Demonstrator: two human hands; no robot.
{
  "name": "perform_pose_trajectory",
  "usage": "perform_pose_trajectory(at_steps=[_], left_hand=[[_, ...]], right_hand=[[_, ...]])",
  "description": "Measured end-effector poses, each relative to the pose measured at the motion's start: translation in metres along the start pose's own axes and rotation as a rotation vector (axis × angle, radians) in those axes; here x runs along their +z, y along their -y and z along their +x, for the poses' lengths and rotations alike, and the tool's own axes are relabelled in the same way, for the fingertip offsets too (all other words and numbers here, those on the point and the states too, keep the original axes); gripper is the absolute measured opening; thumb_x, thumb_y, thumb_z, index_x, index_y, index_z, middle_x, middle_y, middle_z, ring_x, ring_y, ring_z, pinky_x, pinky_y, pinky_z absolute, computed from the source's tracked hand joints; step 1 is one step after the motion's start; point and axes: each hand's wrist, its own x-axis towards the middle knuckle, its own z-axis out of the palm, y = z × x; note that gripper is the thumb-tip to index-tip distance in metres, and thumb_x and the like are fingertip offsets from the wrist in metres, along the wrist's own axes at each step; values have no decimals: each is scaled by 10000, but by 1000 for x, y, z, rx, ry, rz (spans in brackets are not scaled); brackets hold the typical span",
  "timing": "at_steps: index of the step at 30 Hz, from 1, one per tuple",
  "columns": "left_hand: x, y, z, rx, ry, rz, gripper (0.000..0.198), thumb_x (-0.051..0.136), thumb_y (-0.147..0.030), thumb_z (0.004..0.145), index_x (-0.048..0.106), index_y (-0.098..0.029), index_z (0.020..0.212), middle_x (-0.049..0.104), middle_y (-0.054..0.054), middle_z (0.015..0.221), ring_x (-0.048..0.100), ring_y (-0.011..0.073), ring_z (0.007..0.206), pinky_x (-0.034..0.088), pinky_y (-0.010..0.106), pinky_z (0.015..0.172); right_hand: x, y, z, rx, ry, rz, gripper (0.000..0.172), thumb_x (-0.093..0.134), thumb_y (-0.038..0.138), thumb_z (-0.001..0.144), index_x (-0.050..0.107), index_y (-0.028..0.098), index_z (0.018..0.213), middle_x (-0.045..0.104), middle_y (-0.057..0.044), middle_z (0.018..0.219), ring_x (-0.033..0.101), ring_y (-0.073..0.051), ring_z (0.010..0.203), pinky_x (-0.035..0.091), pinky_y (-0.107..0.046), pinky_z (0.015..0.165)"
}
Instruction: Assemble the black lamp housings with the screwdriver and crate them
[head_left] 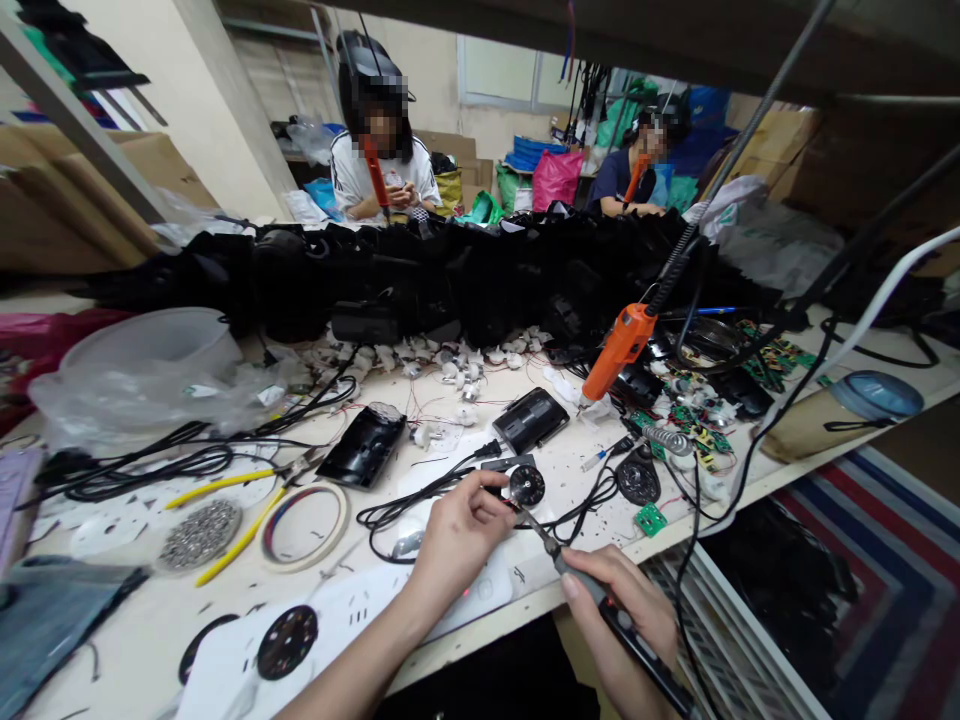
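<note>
The left hand [466, 522] is bent in from the near side of the workbench [135, 625], its thumb and fingers pinched around the edge of a small round black part [527, 485]; the part is held up just above the bench near its front edge, its disc face turned toward the wearer, probably so that the spot being worked stays in sight; the right hand [639, 592] is closed around the handle of what looks like a soldering iron [591, 582], gripped much like a pen, likely for fine control and to keep the fingers back from the metal shaft; the tip points at the lower edge of the part, though whether it touches cannot be told; a coiled metal spring [666, 438] stands just beyond the hands on the right, perhaps as a rest for the iron; an orange electric screwdriver [619, 350] hangs point down from above, presumably to stay within reach while leaving the bench free; two black shells [364, 445] [531, 420] lie beyond the left hand; white parts with thin wires [465, 375] are heaped farther back; yellow-handled pliers [221, 487] and a roll of tape [341, 518] lie to the left, apart from the hands.
</note>
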Motion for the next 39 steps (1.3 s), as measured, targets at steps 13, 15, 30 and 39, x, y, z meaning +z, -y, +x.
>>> perform_pose_trajectory(at_steps=[13,15,30,39], left_hand=[[-1,-2,-1,-4,8,-4,368,666,-253,657,586,-143,999,682,8,683,572,139,609,432,252,604],[-1,-3,-1,-9,2,-8,361,663,-247,655,587,-143,992,675,1,673,570,136,607,430,248,601],[-2,-2,-1,3,28,-6,362,656,-231,654,583,-154,1001,665,-9,664,596,139,616,434,242,593],[-8,0,-17,239,-58,296,426,565,-244,776,459,-230,1189,692,-29,755,655,172,707,519,305,715]], right_hand=[[-4,2,1,-24,79,-27,162,587,137,850,693,196,956,608,-13,671,560,-134,565,471,-250,534],[-5,2,1,-13,93,-20,159,588,136,848,692,194,954,609,-16,678,572,-138,585,473,-252,544],[-7,0,4,-67,115,-25,173,584,121,839,697,183,956,641,-30,698,608,-146,604,502,-253,539],[-30,8,3,-69,69,-64,191,617,114,799,634,201,968,654,-22,732,624,-151,627,520,-256,558]])
